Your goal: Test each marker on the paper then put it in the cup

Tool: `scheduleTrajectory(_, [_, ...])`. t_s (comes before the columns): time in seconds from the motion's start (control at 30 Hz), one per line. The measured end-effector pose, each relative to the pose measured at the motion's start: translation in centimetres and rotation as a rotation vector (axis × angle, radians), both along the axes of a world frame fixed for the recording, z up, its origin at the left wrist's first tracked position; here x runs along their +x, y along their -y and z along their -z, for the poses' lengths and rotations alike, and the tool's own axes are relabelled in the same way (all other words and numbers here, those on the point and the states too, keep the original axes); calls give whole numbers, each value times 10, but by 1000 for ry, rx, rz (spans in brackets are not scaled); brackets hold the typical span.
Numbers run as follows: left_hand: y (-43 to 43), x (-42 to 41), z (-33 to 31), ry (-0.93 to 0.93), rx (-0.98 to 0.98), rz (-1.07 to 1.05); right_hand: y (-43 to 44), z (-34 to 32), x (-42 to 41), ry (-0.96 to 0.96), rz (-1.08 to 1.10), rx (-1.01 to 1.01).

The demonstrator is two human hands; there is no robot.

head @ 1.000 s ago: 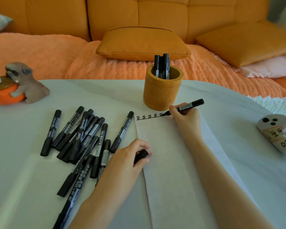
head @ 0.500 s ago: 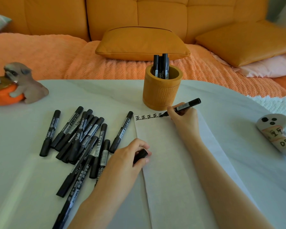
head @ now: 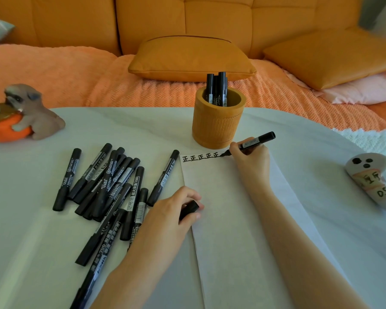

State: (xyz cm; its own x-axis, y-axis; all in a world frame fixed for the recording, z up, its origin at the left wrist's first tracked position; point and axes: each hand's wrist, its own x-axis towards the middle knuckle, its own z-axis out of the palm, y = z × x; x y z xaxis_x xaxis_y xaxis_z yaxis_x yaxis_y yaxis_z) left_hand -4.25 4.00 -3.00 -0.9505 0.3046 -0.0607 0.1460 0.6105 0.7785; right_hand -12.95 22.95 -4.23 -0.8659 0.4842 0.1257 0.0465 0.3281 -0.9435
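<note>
Both your arms (head: 299,241) were cut off by the lower edge. Your left hand (head: 172,210) rested on the left edge of the paper (head: 232,230), its fingers curled round a black cap (head: 188,209) and half hiding it. Beside it a heap of capped markers (head: 112,186) lay on the white table (head: 27,241). Further on, your right hand (head: 252,161) pinched the uncapped marker (head: 254,142), its tip on the paper after a row of written signs, just in front of the cup (head: 216,128). The upright markers (head: 216,90) in the cup overlapped, so I could not count them. Behind stood an orange sofa (head: 210,23) with a cushion (head: 187,59).
</note>
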Motion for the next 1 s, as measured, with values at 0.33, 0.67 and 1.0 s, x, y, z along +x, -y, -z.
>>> scheduleTrajectory(0.33, [0, 0, -3, 11, -4, -1, -3, -5, 2, 3, 13, -90])
scheduleTrajectory(0.67, [0, -1, -5, -42, 94, -58, 7, -31, 24, 16, -136, -489])
scheduleTrajectory(1.0, [-1, 1, -13, -61, 317, -212, 25, -46, 62, 135, -237, -465])
